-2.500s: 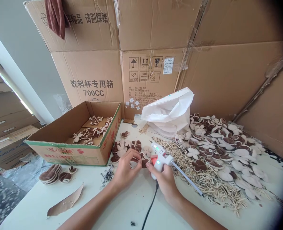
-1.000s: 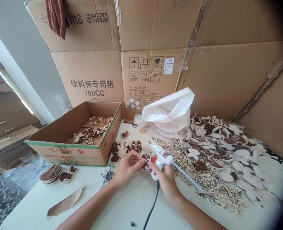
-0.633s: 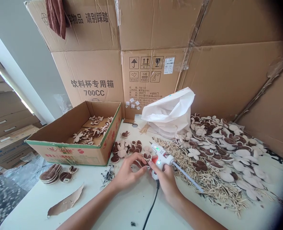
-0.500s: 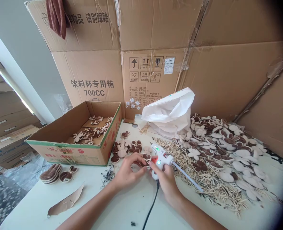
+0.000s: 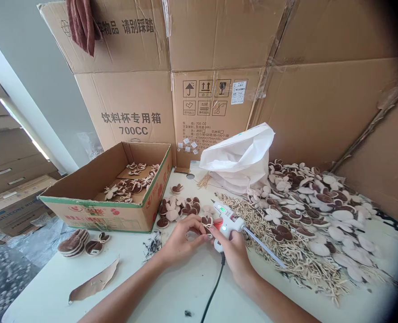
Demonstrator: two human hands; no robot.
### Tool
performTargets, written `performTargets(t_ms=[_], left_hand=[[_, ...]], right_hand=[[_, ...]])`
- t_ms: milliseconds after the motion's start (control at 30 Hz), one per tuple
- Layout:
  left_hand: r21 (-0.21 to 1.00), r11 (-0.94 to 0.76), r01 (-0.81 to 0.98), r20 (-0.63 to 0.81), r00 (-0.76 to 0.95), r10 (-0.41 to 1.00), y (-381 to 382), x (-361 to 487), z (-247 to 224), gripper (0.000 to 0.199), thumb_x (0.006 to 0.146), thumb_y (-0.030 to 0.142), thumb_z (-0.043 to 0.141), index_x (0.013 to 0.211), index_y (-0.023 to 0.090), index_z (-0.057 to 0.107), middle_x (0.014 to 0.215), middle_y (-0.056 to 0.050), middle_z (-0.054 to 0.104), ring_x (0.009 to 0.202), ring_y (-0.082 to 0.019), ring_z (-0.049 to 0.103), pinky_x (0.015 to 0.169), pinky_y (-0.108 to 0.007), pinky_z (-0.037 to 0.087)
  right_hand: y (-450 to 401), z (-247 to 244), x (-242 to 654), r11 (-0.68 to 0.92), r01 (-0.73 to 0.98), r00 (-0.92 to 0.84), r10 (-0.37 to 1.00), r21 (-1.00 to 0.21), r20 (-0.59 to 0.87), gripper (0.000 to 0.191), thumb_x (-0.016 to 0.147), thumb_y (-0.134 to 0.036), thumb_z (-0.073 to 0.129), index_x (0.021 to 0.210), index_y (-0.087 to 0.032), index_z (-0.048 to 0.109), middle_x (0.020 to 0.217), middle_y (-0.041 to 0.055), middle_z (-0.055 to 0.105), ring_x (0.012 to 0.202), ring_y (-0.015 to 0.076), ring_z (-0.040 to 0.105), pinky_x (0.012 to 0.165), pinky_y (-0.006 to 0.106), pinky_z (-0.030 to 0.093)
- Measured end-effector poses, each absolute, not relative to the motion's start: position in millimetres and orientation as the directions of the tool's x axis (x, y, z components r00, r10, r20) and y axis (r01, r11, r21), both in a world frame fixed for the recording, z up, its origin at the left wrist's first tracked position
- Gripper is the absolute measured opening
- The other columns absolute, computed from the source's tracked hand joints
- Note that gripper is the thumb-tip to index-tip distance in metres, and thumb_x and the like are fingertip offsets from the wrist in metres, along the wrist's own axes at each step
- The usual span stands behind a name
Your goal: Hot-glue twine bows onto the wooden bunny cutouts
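Both hands meet at the middle of the table around a small brown-and-cream felt piece (image 5: pixel 206 221). My left hand (image 5: pixel 183 238) is closed on its left side, with the thumb and fingertips pinching. My right hand (image 5: pixel 235 255) is wrapped round the handle of a white hot glue gun (image 5: pixel 231 221), and its thumb and fingertip touch the felt piece as well. The gun's nozzle points up and left, and a glue stick (image 5: pixel 264 246) sticks out of its back. Fingers hide part of the felt piece.
A cardboard box (image 5: pixel 109 220) with finished-looking felt pieces stands left. Loose felt pieces (image 5: pixel 175 208) lie beyond my hands. Right are thin cream sticks or cords (image 5: pixel 306 269), a felt pile (image 5: pixel 309 206) and a white bag (image 5: pixel 239 157). The gun's black cable (image 5: pixel 214 289) runs toward me.
My hands stay almost in place. The felt piece has turned slightly between the fingers, and the white label under it no longer shows. The view has shifted a little.
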State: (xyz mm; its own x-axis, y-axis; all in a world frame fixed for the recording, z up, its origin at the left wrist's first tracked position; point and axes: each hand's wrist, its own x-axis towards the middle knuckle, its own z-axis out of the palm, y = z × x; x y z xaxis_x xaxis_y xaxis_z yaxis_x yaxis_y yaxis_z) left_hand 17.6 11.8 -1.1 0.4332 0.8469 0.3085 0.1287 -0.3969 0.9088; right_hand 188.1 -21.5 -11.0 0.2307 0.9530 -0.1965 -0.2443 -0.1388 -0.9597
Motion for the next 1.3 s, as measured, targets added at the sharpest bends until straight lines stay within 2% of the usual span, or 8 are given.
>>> performTargets(t_ms=[467, 1067, 1300], left_hand=[[0.873, -0.457, 0.17, 0.325, 0.495, 0.806, 8.3, 15.9, 2.2, 0.014, 0.1, 0.027, 0.055, 0.089, 0.019, 0.059, 0.099, -0.006, 0.061, 0.091, -0.019, 0.057, 0.08, -0.03, 0.044], [0.872, -0.475, 0.118, 0.332, 0.57, 0.751, 8.7, 13.1, 8.9, 0.012, 0.099, 0.023, 0.055, 0.088, 0.02, 0.056, 0.101, -0.005, 0.056, 0.093, -0.019, 0.055, 0.086, -0.031, 0.045], [0.859, -0.47, 0.202, 0.321, 0.503, 0.803, 6.9, 16.0, 6.5, 0.005, 0.097, 0.022, 0.057, 0.093, 0.021, 0.056, 0.098, -0.003, 0.061, 0.09, -0.018, 0.058, 0.082, -0.03, 0.046]], right_hand=[[-21.4, -8.5, 187.1, -0.123, -0.228, 0.236, 0.956, -0.966, -0.177, 0.048, 0.069, -0.048, 0.087, 0.102, -0.018, 0.072, 0.082, 0.0046, 0.073, 0.071, 0.0198, 0.063, 0.064, 0.03, 0.051], [-21.2, -7.9, 189.1, -0.155, -0.184, 0.261, 0.944, -0.971, -0.201, 0.04, 0.07, -0.043, 0.084, 0.099, -0.019, 0.072, 0.073, 0.004, 0.071, 0.067, 0.0209, 0.064, 0.06, 0.03, 0.049], [-19.2, -10.5, 188.7, -0.174, -0.184, 0.282, 0.934, -0.967, -0.222, 0.037, 0.071, -0.044, 0.084, 0.094, -0.018, 0.072, 0.068, 0.0014, 0.068, 0.063, 0.0186, 0.061, 0.057, 0.028, 0.047]])
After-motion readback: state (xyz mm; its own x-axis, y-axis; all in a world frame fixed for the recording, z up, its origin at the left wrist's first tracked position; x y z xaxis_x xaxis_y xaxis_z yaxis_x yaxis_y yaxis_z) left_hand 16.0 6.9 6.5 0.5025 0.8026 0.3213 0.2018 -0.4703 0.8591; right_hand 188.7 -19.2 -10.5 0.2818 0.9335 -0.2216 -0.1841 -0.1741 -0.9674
